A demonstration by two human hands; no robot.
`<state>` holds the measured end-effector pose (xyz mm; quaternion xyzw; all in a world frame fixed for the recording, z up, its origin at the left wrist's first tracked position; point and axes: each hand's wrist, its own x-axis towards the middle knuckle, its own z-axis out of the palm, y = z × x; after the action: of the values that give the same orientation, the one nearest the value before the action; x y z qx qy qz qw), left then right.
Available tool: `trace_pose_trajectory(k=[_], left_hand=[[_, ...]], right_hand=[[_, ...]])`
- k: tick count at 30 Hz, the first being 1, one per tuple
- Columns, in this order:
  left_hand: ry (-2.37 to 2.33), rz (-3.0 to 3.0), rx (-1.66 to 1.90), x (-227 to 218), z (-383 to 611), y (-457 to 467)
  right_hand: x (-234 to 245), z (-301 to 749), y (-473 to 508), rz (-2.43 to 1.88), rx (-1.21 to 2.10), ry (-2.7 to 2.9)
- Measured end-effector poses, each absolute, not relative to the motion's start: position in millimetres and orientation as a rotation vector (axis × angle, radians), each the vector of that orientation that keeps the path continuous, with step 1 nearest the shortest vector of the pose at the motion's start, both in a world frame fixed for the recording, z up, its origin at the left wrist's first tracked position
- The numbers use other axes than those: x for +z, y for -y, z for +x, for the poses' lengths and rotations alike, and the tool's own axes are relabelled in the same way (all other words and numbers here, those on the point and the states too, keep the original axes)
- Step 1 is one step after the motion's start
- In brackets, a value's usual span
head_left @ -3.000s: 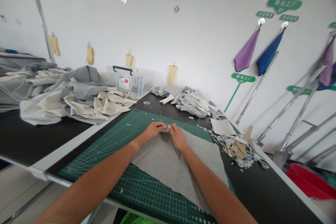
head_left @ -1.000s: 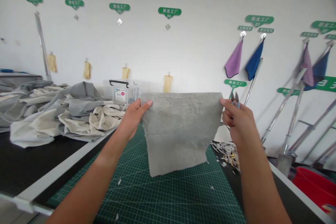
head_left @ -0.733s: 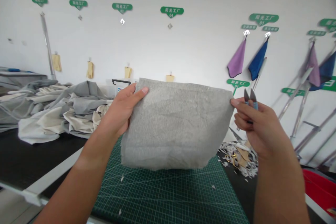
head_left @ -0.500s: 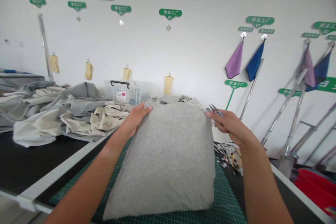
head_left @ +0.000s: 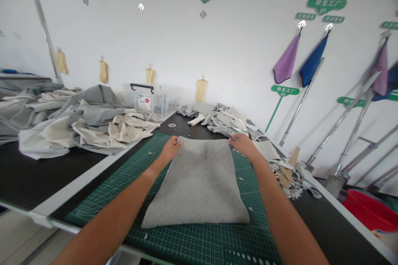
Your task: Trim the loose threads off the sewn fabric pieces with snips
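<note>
Your grey cloth (head_left: 199,182), a fuzzy rectangular piece, lying flat on the green cutting mat (head_left: 124,182), far corners held by your left hand (head_left: 172,148) and right hand (head_left: 244,144), near edge slightly wavy

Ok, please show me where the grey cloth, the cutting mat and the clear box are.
grey cloth (head_left: 199,182): head view, middle of its flat surface.
cutting mat (head_left: 202,244): head view, bare green strip before the cloth.
clear box (head_left: 161,101): head view, front wall right of the label.

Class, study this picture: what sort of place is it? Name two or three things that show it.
Probably a fabric-cutting workshop: a green cutting mat lies on the table, the left hand and right hand pinch a grey cloth piece on it, and heaps of grey and cream fabric lie beside.
</note>
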<state>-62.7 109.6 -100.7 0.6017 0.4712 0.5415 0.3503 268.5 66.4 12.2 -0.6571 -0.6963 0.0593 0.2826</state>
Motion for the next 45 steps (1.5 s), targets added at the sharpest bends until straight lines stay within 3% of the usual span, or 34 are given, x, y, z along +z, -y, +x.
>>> trace_pose_trajectory(k=[6, 10, 17, 45], left_hand=[[-1.122, 1.874, 1.332, -104, -50, -100], [-1.028, 2.098, 1.215, -105, -37, -87], [-1.011, 2.103, 1.100, -123, -29, -87], [-1.041, 1.983, 1.220, -132, -30, -92]], right_hand=[[-19, 209, -70, -1.572, 0.142, 1.823], [-57, 168, -62, -1.301, 0.328, 1.835], [-110, 149, -54, -1.222, 0.498, 1.779], [-122, 152, -58, -1.355, 0.382, 1.737]])
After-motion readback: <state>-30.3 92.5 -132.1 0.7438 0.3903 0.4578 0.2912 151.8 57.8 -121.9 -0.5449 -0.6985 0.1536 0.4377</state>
